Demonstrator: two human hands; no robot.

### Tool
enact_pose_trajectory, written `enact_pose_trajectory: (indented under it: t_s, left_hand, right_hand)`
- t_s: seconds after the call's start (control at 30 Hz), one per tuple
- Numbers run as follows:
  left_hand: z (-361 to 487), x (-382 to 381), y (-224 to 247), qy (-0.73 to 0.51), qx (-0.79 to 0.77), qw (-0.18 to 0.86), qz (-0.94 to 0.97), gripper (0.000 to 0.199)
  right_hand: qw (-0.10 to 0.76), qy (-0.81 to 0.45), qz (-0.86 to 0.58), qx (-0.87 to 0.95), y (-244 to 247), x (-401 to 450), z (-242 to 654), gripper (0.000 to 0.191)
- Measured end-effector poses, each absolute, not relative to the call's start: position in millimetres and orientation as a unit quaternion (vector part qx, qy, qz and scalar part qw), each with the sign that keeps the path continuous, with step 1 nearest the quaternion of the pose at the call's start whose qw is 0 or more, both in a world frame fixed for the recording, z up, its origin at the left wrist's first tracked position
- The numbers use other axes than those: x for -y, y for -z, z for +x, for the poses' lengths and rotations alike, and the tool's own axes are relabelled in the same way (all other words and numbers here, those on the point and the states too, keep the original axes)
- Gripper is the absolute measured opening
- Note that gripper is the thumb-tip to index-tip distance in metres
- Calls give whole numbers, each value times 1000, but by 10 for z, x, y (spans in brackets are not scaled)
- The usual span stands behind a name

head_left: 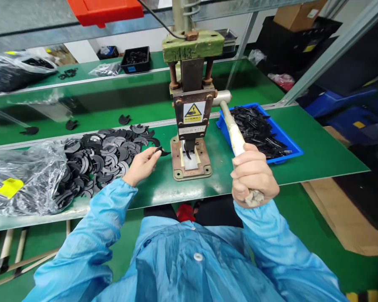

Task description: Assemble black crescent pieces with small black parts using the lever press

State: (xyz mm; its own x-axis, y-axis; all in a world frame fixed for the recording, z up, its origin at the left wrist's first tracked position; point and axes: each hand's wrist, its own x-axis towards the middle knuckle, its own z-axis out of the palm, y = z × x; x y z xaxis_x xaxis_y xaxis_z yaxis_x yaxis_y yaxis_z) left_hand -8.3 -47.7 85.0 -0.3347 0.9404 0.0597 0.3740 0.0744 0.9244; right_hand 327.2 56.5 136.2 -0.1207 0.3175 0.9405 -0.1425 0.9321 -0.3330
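Head view: I have the left hand (142,166) pinching a small black piece (163,152) between thumb and fingertips, just left of the press (192,105), near its base plate (177,161). The piece's long axis runs roughly left to right, and its narrow tip points right, at the base plate's left edge. The right hand (255,175) is clenched round the wrapped lever (231,121), which slopes from the side of the press toward the body. Under the ram, a thin black curved strip (188,154) lies on the pale block (191,163), its lower end pointing toward me. For moving, I see a strip of green table (159,180) between the left hand and the base plate, with the table's front edge running below both hands. The pile of black curved pieces (110,153) crowds the left wrist, and the blue bin (285,157) sits just beyond the right knuckles. The fingers hide the held piece's left end, the ram covers the strip's upper end, and the palm covers part of the lever's grip. The plastic bag (28,167) is cut off at left, and the small label writing is hard to read.
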Motion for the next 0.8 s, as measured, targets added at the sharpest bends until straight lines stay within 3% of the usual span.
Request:
enact_pose_trajectory:
  t_s: [0.2,0.37,0.53,0.8]
  left_hand:
    - [105,566,-853,-493,-583,432,480,68]
    - [233,383,-733,-550,-615,380,418,47]
    - [339,152,-681,-571,-599,429,363,58]
    - [366,-119,-762,-507,-632,448,379,41]
  right_hand:
    - [677,-159,-28,718,-1398,-558,3225,28]
    - [673,-159,-29,722,-1390,-565,3229,27]
    - [674,-155,-27,722,-1393,-575,3238,27]
    - [672,-151,-27,724,-1387,-580,3244,24]
